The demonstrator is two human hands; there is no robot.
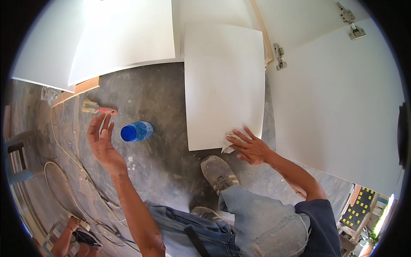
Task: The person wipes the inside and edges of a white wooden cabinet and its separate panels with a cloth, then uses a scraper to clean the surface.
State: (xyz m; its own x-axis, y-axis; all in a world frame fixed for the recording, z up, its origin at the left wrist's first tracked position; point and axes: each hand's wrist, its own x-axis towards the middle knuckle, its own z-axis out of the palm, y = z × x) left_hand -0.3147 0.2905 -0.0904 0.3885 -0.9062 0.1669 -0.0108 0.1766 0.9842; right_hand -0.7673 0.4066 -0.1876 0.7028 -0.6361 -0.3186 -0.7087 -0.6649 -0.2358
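Right hand (251,150) splays over cloth (227,144) on panel (224,85) | left hand (105,143) hovers empty | stray swing could knock that bottle (138,131)!

From the person's head, one wide fisheye view looks down on the nearby hands (250,149) and floor (167,103).

My left hand (105,145) and right hand (252,150): bare. Dark navy short sleeve (319,227) on my right. Blue jeans (269,225), faded pale in patches; black strap (196,242) at front. Grey-brown shoes (219,172), pale-striped.
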